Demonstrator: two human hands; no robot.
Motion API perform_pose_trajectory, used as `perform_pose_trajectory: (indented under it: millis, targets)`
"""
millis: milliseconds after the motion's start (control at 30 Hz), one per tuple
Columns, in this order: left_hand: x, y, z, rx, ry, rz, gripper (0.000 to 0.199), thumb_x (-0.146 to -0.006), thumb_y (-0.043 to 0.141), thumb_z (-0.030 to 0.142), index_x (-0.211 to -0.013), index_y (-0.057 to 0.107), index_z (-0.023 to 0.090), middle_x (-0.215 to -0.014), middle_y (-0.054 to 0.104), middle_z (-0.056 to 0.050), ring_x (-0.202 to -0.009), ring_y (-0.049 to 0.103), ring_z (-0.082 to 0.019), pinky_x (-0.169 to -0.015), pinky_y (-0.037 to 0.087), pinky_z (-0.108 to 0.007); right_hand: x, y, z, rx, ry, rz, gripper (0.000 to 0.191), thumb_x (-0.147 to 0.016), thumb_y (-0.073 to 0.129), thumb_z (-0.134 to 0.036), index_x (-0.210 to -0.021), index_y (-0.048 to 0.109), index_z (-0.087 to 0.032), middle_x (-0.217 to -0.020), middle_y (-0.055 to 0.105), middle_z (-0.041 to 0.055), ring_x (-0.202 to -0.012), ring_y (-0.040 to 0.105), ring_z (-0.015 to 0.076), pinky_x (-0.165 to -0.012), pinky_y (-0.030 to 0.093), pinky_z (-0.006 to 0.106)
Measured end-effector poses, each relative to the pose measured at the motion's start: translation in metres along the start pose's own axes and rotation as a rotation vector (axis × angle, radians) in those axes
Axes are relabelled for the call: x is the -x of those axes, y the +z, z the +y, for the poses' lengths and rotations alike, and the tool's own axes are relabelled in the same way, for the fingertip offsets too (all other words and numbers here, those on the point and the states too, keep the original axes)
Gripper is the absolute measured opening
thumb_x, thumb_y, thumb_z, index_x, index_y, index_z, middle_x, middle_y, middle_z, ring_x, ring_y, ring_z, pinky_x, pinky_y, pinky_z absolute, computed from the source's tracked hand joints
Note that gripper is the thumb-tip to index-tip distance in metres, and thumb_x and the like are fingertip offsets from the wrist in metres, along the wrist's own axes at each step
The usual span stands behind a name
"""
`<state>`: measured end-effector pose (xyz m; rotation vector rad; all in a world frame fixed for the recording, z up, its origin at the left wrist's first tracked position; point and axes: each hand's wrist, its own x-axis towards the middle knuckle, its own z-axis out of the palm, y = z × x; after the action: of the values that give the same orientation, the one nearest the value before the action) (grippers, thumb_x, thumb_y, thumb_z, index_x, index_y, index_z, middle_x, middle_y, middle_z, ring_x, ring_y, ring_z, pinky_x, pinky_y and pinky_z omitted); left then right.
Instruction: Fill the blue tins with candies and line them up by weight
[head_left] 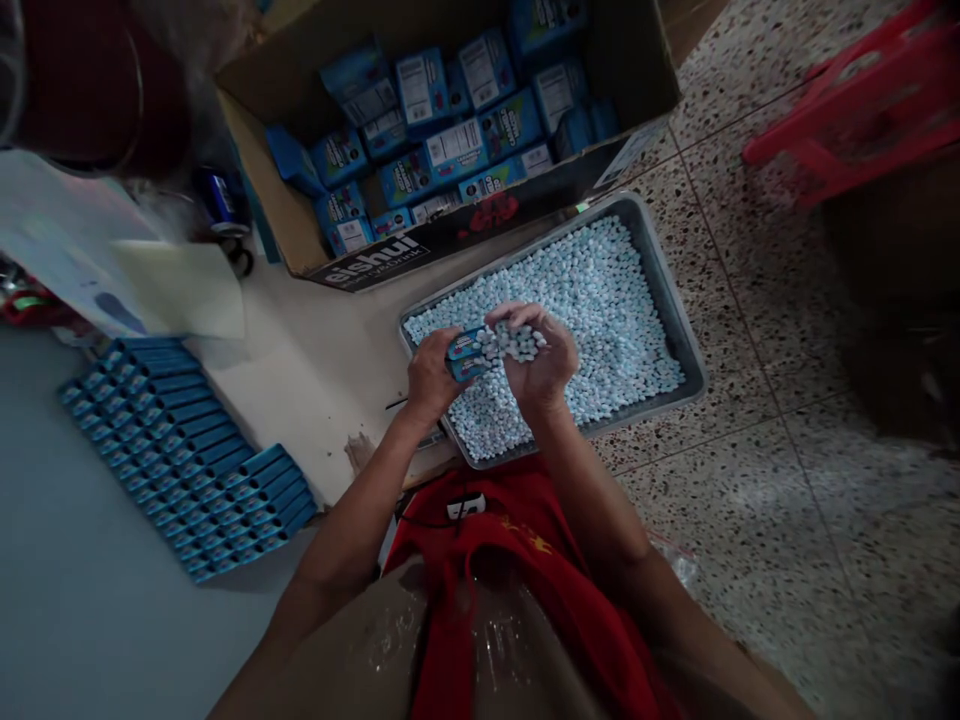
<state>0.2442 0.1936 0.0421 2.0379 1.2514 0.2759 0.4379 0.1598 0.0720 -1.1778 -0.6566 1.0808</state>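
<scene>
Over the left part of a grey tray [694,345] full of small pale blue and white pieces, both hands are close together. My left hand [433,375] is closed around small blue boxes [466,355], which look like two side by side. My right hand [541,358] is cupped, its palm and curled fingers holding a heap of the pale pieces [523,342] right against the end of the boxes. Some pieces lie between the palm and the boxes. Whether the boxes have pieces inside is too small to tell.
A large cardboard box [330,272] with many blue packs stands behind the tray. Rows of blue boxes [195,450] stand at the left. A can [219,200] is at upper left, a red stool [862,110] at upper right.
</scene>
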Motion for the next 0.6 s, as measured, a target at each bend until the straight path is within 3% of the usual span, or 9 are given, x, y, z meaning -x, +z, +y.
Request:
perform_pose_trajectory:
  millis: [100,200,300,400,500,600]
  targets:
    - [0.001,0.003,-0.001,-0.015,0.004,0.031,0.076,-0.074,0.101,0.025,-0.143,0.069,0.025,-0.142,0.079,-0.01,-0.134,0.076,-0.035,-0.118,0.062,-0.047,0.001,0.006,0.002,-0.099,0.01,0.044,0.053,-0.107,0.042,-0.073,-0.088,0.067,-0.029,-0.106,0.075,0.0115,-0.11,0.073,0.0321,-0.104,0.06,0.052]
    - [0.0,0.006,-0.003,-0.038,0.001,0.087,0.075,-0.074,0.1,0.023,-0.142,0.069,0.026,-0.139,0.08,-0.009,-0.132,0.077,-0.035,-0.117,0.063,-0.048,0.008,0.013,0.004,-0.175,-0.013,-0.018,0.047,-0.105,0.056,-0.071,-0.089,0.073,-0.03,-0.104,0.078,0.0075,-0.11,0.075,0.0312,-0.103,0.06,0.049]
    - [0.0,0.007,-0.008,-0.037,0.016,0.083,0.071,-0.074,0.099,0.021,-0.139,0.07,0.026,-0.137,0.081,-0.009,-0.13,0.078,-0.035,-0.117,0.063,-0.048,0.017,0.006,0.007,-0.061,-0.062,-0.132,0.053,-0.11,0.053,-0.073,-0.09,0.079,-0.032,-0.11,0.082,0.005,-0.123,0.075,0.032,-0.121,0.054,0.054]
    - [0.005,0.001,-0.018,-0.044,-0.01,0.107,0.073,-0.074,0.101,0.023,-0.14,0.07,0.026,-0.136,0.08,-0.01,-0.129,0.078,-0.036,-0.116,0.063,-0.048,0.01,-0.022,0.018,0.289,-0.091,-0.144,0.056,-0.117,0.046,-0.07,-0.1,0.084,-0.033,-0.126,0.083,0.0051,-0.136,0.071,0.0315,-0.131,0.045,0.058]
    - [0.015,-0.005,-0.026,-0.057,-0.009,0.106,0.076,-0.073,0.105,0.026,-0.141,0.069,0.025,-0.136,0.08,-0.01,-0.128,0.078,-0.036,-0.115,0.063,-0.048,-0.019,-0.051,0.046,0.787,-0.095,-0.148,0.052,-0.113,0.056,-0.074,-0.12,0.083,-0.03,-0.146,0.075,0.0124,-0.145,0.063,0.0366,-0.131,0.044,0.062]
    - [0.026,-0.008,-0.031,-0.064,-0.027,0.129,0.079,-0.073,0.106,0.023,-0.143,0.068,0.025,-0.137,0.079,-0.01,-0.128,0.077,-0.036,-0.116,0.063,-0.048,-0.041,-0.057,0.082,1.194,-0.075,-0.281,0.069,-0.104,0.069,-0.077,-0.148,0.073,-0.025,-0.166,0.06,0.0199,-0.157,0.049,0.0466,-0.132,0.039,0.07]
